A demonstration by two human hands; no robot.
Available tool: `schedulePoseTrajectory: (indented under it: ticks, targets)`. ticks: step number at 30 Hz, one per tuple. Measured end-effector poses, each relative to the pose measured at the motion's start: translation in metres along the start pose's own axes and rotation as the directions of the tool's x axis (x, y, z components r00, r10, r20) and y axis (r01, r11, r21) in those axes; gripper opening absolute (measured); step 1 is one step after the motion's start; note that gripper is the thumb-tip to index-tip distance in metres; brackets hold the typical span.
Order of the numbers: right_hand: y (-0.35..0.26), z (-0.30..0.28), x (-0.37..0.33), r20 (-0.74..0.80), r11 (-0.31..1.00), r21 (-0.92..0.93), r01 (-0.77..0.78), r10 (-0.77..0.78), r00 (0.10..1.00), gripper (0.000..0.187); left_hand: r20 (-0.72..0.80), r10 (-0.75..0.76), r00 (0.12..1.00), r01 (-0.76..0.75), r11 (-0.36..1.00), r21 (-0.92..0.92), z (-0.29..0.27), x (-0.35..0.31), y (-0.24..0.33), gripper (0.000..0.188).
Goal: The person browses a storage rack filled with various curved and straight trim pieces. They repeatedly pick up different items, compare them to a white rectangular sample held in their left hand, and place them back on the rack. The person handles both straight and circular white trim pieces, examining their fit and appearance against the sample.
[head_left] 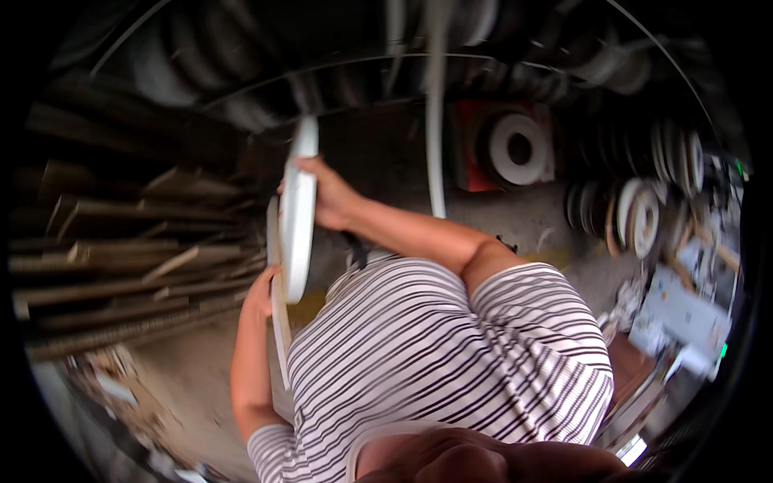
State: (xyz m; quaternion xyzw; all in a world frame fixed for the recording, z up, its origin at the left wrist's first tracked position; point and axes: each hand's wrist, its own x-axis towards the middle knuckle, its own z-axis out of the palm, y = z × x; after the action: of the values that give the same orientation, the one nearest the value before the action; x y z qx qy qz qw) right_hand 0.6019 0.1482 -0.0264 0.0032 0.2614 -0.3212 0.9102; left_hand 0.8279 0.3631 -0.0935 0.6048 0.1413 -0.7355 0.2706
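White roll (301,233) shows nearly edge-on just left of the right hand (331,196), which is closed around its far part; long axis runs fore-aft, near end reaching back between the hands. Left hand (260,295) sits lower and further left, fingers curled on a thin tan strip (280,318) that lies along the roll's left side, roughly parallel. Right hand is nearer the roll; can't tell if left fingers touch it too.
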Motion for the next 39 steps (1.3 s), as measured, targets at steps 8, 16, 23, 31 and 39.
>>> schedulePoseTrajectory:
  ticks: [8, 16, 23, 31, 39]
  targets:
    - [-0.018, 0.034, -0.053, 0.133, 0.938, 0.024, 0.347, -0.347, 0.928, 0.081, 0.151, 0.026, 0.988, -0.06, 0.971, 0.23, 0.027, -0.002, 0.073, 0.028]
    - [0.039, -0.073, 0.03, 0.153, 0.882, 0.306, 0.359, -0.418, 0.896, 0.029, 0.086, -0.002, 0.996, -0.045, 0.844, 0.535, -0.006, 0.047, 0.119, 0.031]
    - [0.024, -0.154, -0.032, -0.291, 0.616, 0.492, 0.616, -0.55, 0.783, 0.09, 0.16, 0.114, 0.98, -0.179, 0.179, 0.967, 0.023, 0.072, 0.12, 0.072]
    - [-0.011, -0.344, -0.135, -0.534, 0.662, 0.171, 0.73, -0.561, 0.633, 0.059, 0.437, 0.523, 0.732, -0.262, -0.376, 0.889, 0.028, -0.018, 0.095, 0.092]
    - [-0.064, -0.436, -0.257, -0.643, 0.423, 0.235, 0.875, -0.608, 0.466, 0.074, 0.381, 0.546, 0.746, -0.288, -0.251, 0.924, 0.047, 0.001, 0.034, 0.093]
